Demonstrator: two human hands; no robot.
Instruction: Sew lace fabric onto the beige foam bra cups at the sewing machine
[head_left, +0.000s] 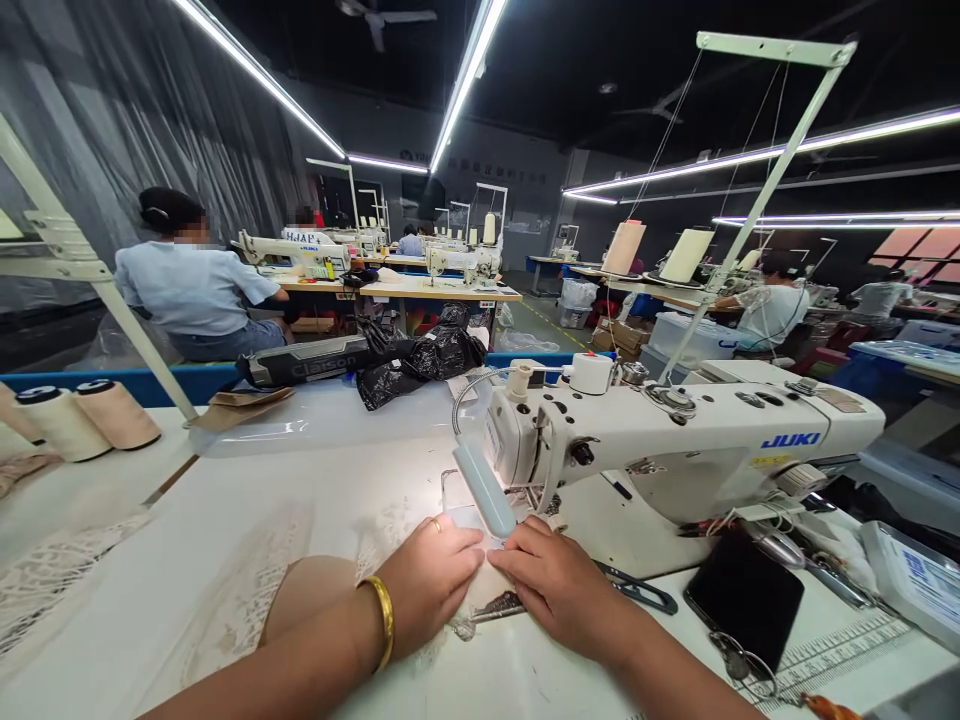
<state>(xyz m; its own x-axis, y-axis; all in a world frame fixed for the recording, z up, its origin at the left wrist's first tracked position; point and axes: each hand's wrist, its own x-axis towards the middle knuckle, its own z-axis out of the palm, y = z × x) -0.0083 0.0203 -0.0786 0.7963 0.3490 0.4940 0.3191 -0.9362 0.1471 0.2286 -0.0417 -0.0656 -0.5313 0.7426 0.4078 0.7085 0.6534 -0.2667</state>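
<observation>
My left hand (431, 580), with a gold bangle and a ring, is closed at the front of the white JUKI sewing machine (697, 420). Its fingertips pinch thin white lace fabric (397, 520) under the sewing lamp (486, 490). Opposite it, my right hand (559, 590) is also closed, thumb and fingers pressed together on the same fabric. The two sets of fingertips almost meet. The lamp head and my fingers hide the needle area. Sheer lace and a beige rounded piece (304, 600) lie by my left forearm.
To the right are black thread snips (637, 588), a dark phone (746, 595), keys (742, 660) and a plastic box (919, 580). Thread cones (116, 412) stand at left. Black plastic bags (424, 355) lie behind the table. A co-worker (191, 290) sits ahead on the left.
</observation>
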